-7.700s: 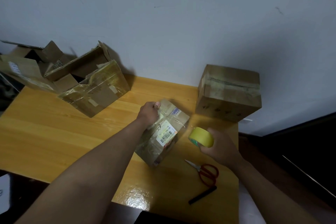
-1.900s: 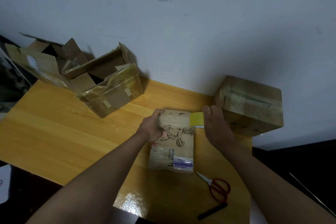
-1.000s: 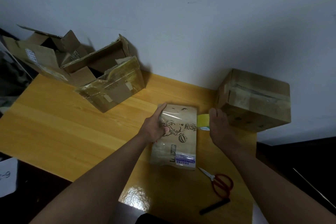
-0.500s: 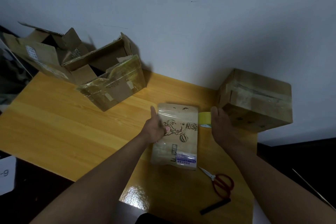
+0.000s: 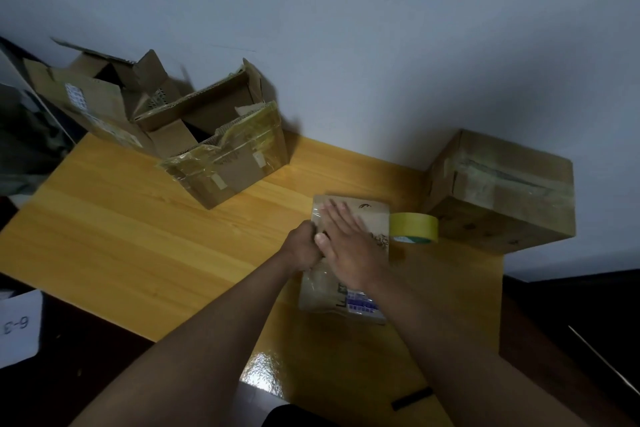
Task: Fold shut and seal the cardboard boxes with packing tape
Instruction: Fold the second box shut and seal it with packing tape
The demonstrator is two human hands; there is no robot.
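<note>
A small flat cardboard box point(image 5: 323, 293) with printed drawings and a blue label lies on the yellow wooden table point(image 5: 138, 246), wrapped in clear tape. My right hand point(image 5: 346, 243) lies flat on its top, fingers straight and spread toward the far edge. My left hand point(image 5: 303, 248) grips the box's left edge with curled fingers. The yellow roll of packing tape point(image 5: 414, 227) stands free on the table against the box's right side, with no hand on it.
A sealed brown box point(image 5: 502, 191) stands at the table's back right corner. Two open boxes point(image 5: 221, 146) with raised flaps sit at the back left. A black marker point(image 5: 412, 399) lies near the front right edge. A white sheet point(image 5: 19, 326) marked 6-3 lies left, below the table.
My right hand has let go of the tape roll and moved left onto the box's top. The roll now stands alone beside the box. My left hand stays at the left edge.
</note>
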